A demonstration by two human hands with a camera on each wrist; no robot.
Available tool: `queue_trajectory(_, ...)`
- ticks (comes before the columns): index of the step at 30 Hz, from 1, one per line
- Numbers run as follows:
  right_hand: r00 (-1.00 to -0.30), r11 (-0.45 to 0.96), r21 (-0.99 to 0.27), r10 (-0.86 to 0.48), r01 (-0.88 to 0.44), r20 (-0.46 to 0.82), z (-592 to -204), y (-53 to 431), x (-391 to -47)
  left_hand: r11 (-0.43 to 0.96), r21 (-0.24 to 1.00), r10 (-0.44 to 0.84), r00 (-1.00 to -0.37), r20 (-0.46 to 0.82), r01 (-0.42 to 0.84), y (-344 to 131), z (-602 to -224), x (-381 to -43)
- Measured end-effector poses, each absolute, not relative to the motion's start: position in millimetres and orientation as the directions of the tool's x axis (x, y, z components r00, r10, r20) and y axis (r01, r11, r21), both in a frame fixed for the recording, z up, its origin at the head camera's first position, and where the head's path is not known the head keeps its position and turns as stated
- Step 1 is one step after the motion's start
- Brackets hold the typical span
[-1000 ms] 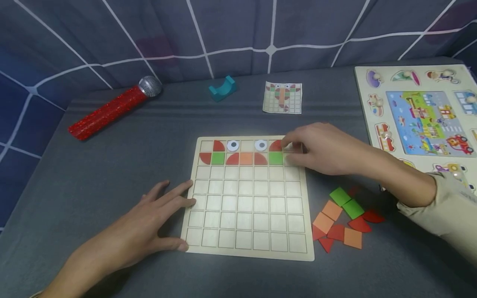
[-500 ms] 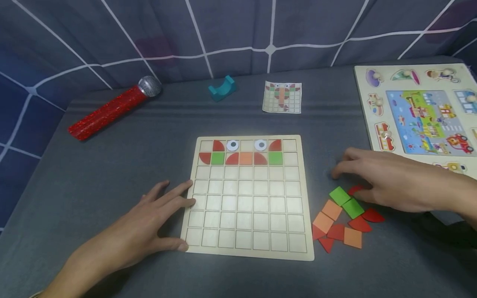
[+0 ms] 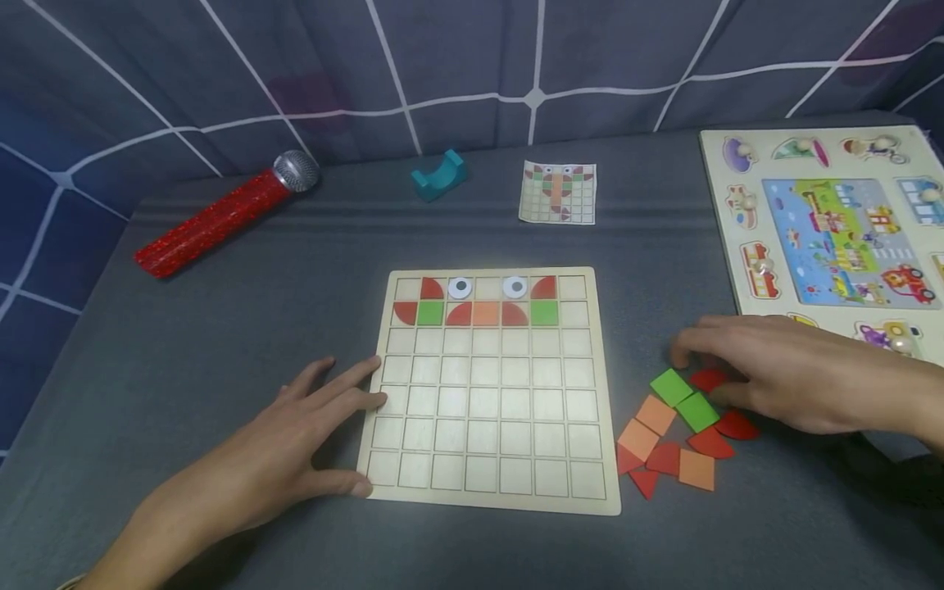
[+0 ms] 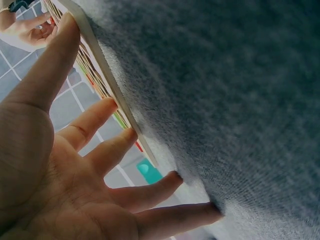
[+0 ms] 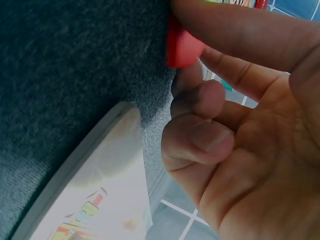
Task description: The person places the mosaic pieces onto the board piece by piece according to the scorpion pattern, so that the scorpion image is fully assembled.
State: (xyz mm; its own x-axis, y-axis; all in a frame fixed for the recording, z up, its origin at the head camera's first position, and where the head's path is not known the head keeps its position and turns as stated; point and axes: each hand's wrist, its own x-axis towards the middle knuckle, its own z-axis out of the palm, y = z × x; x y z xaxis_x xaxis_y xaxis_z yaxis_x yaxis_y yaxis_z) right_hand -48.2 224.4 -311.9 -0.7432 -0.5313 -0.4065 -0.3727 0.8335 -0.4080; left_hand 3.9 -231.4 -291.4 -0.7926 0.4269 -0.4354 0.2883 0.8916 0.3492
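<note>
My left hand (image 3: 298, 434) lies with spread fingers along the left edge of a light wooden grid board (image 3: 483, 410), touching it with thumb and fingertips. Red quarter-circles, green squares (image 3: 544, 312), an orange square (image 3: 486, 314) and two eye discs (image 3: 460, 288) fill parts of the board's upper two rows. Right of the board, my right hand (image 3: 800, 373) has its fingers curled at a loose red tile (image 3: 708, 379). In the right wrist view this red tile (image 5: 185, 47) sits between thumb and fingers, its far side hidden.
Loose green squares (image 3: 696, 411), orange squares (image 3: 696, 469) and red pieces (image 3: 711, 442) lie beside the board. A pattern card (image 3: 558, 192), teal curved block (image 3: 440, 176) and red microphone (image 3: 221, 220) are behind it. A knobbed picture puzzle (image 3: 752, 221) stands at right.
My right hand has left the board's upper right corner and come down to the loose tiles, where the red tile has shifted slightly. The left hand keeps its place.
</note>
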Motion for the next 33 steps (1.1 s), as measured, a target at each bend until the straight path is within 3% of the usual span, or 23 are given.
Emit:
queue_trajectory(9,-0.725,0.817,-0.381,-0.567,-0.433,-0.391,-309.7,234.8,-49.6,0.894,0.351,0.422,-0.788,-0.447,0.279,-230.2,-291.0,2.2)
queue_trajectory(14,-0.718,0.771,-0.421,-0.619,-0.478,-0.32,-306.9,241.3,-51.1,0.895,0.344,0.421,-0.795,-0.437,0.286,-229.6,-291.1,2.7)
queue_trajectory(23,-0.794,0.775,-0.444,-0.575,-0.45,-0.199,-302.9,224.8,-51.2,0.901,0.329,0.411,-0.797,-0.443,0.282,-228.6,-292.2,2.3)
queue_trajectory(33,-0.816,0.739,-0.512,-0.566,-0.439,-0.117,-299.0,204.5,-52.6,0.899,0.333,0.416,-0.797,-0.438,0.286,-229.7,-292.9,2.7)
